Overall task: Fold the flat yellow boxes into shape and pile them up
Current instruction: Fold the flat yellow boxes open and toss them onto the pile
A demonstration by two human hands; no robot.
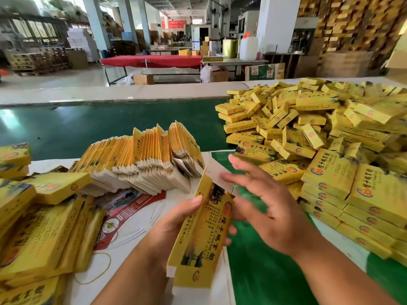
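My left hand (176, 221) grips a yellow box (204, 236) that stands nearly upright in front of me, its thumb on the printed face and its fingertips showing at the right edge. The box's white top flap (214, 172) sticks up, and another flap hangs at its bottom. My right hand (268, 205) hovers just right of the box with fingers spread, fingertips near the top flap. A fanned row of flat yellow boxes (143, 159) lies behind on the table. Folded boxes form a large heap (308, 128) at right.
More yellow boxes (44, 227) lie stacked at the left. A printed red and white sheet (130, 208) and a rubber band (97, 269) lie on the white table. A green conveyor belt (88, 126) runs behind. Factory floor with tables and pallets lies beyond.
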